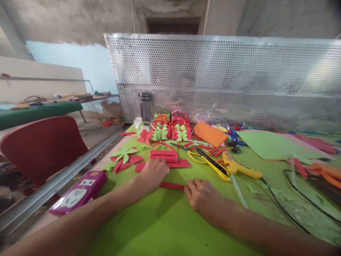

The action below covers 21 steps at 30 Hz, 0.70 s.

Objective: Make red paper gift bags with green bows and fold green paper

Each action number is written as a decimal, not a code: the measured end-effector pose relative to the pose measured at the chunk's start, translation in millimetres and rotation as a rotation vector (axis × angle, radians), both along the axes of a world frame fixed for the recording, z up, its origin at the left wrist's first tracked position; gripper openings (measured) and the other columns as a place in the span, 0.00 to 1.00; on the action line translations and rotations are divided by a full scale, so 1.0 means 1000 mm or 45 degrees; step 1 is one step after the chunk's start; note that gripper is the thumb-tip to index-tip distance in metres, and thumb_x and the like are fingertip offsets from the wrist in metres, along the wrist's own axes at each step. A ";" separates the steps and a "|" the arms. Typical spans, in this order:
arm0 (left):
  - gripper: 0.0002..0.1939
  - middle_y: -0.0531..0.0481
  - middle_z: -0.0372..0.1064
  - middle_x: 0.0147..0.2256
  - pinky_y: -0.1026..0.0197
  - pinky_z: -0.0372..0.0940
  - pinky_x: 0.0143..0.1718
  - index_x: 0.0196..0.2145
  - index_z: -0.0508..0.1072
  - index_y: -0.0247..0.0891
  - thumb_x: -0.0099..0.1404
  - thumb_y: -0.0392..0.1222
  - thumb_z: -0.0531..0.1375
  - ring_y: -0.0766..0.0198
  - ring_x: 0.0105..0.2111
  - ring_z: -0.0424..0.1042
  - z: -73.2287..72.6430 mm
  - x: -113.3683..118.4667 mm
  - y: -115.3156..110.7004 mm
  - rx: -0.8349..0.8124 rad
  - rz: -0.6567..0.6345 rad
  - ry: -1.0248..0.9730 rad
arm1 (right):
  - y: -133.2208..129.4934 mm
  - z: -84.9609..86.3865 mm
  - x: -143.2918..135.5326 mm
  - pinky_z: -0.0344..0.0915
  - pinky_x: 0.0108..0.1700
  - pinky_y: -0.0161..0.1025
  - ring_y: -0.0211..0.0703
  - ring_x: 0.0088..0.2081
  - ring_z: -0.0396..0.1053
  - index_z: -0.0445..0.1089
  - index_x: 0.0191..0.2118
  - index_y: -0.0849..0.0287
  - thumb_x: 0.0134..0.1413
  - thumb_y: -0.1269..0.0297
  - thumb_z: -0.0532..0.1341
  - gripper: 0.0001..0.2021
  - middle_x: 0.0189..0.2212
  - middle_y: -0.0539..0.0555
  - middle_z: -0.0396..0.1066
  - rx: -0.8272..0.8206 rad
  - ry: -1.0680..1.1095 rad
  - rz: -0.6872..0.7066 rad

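Observation:
A narrow red strip [172, 186] lies on the green table surface between my two hands. My right hand [199, 193] has its fingers curled together on the strip's right end. My left hand [155, 174], fingers bent and close together, rests at the strip's left end, just below a small red bag with a handle [163, 155]; whether it grips anything is hidden. Behind it, a wider red strip [179, 163] lies flat. Red and green cut petals and bows [124, 155] are spread left of the bag. Finished-looking red bags with green bows [182, 132] stand farther back.
A purple case [80, 192] lies left. On the right are a yellow cutter [213, 163], a yellow glue gun [241, 169] with a black cable, a glue stick and coloured sheets [277, 145]. A bottle [145, 106] stands before the perforated metal panel [213, 60].

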<state>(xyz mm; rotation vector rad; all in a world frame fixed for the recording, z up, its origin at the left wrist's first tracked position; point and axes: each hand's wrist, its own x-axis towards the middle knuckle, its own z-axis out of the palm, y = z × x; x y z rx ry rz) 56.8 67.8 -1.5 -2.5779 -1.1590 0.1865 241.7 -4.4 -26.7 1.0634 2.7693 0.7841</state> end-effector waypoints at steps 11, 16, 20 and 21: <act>0.14 0.42 0.71 0.29 0.59 0.63 0.28 0.32 0.71 0.31 0.55 0.20 0.50 0.56 0.29 0.72 0.020 -0.010 -0.004 0.069 0.019 -0.080 | 0.003 0.003 0.000 0.60 0.22 0.39 0.46 0.28 0.68 0.69 0.33 0.65 0.46 0.78 0.60 0.06 0.27 0.58 0.69 -0.089 0.018 -0.006; 0.14 0.43 0.70 0.28 0.60 0.61 0.26 0.30 0.70 0.32 0.57 0.23 0.47 0.58 0.27 0.70 0.040 -0.017 -0.014 0.129 0.021 -0.118 | 0.036 0.016 -0.007 0.59 0.26 0.36 0.43 0.31 0.71 0.72 0.32 0.63 0.50 0.79 0.58 0.08 0.30 0.58 0.74 -0.286 0.069 -0.198; 0.14 0.46 0.67 0.25 0.62 0.58 0.23 0.27 0.69 0.33 0.56 0.22 0.47 0.62 0.23 0.66 0.038 -0.018 -0.030 0.094 -0.020 -0.103 | 0.060 0.031 0.003 0.57 0.26 0.36 0.44 0.30 0.72 0.73 0.29 0.64 0.52 0.78 0.57 0.08 0.27 0.58 0.75 -0.278 0.149 -0.453; 0.14 0.47 0.66 0.24 0.62 0.58 0.23 0.27 0.69 0.33 0.55 0.21 0.47 0.62 0.22 0.65 0.036 -0.019 -0.034 0.049 -0.039 -0.099 | 0.060 0.035 0.007 0.56 0.25 0.36 0.46 0.30 0.73 0.73 0.28 0.64 0.54 0.75 0.56 0.09 0.26 0.59 0.75 -0.270 0.173 -0.510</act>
